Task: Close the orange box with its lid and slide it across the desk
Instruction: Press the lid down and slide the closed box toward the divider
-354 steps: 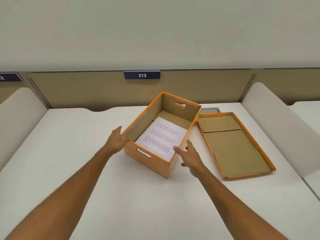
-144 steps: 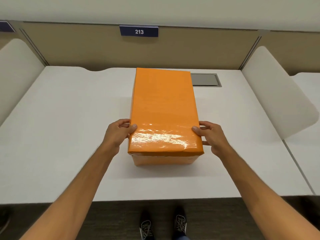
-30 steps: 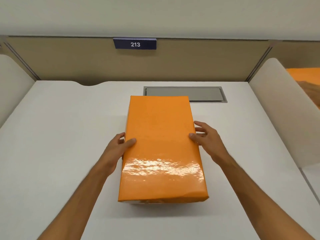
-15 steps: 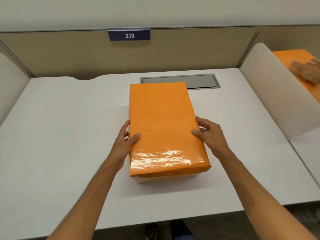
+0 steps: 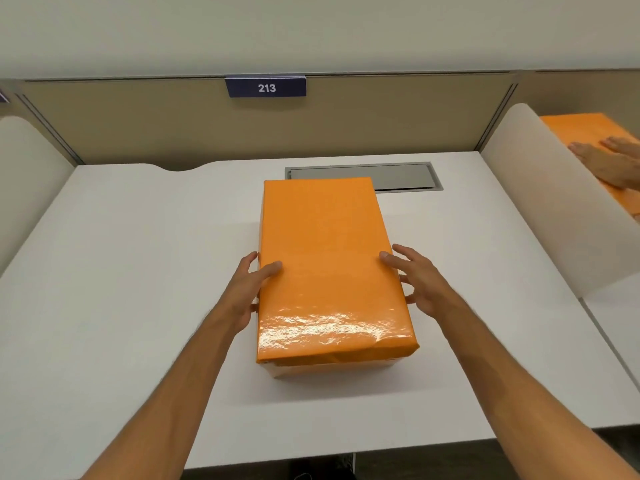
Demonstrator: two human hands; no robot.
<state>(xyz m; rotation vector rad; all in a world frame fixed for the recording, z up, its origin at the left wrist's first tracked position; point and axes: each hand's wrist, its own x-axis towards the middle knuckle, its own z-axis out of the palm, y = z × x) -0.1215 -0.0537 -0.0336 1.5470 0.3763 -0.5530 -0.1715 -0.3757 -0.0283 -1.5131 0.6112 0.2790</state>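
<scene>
The orange box stands in the middle of the white desk with its glossy orange lid on, long side pointing away from me. The far end of the box overlaps the near edge of a grey hatch. My left hand grips the box's left side, thumb lying on the lid. On the right side my right hand presses against the box, thumb on the lid's edge and fingers spread down the wall. The box's contents are hidden.
A grey cable hatch is set into the desk behind the box. Curved white dividers stand at the right and left. Beyond the right divider another person's hand rests on a second orange box. A beige back panel carries a plate reading 213.
The lid, earlier lying open to the right of the box, now covers it. Over the last second both hands stay on the box's sides and the box has barely shifted.
</scene>
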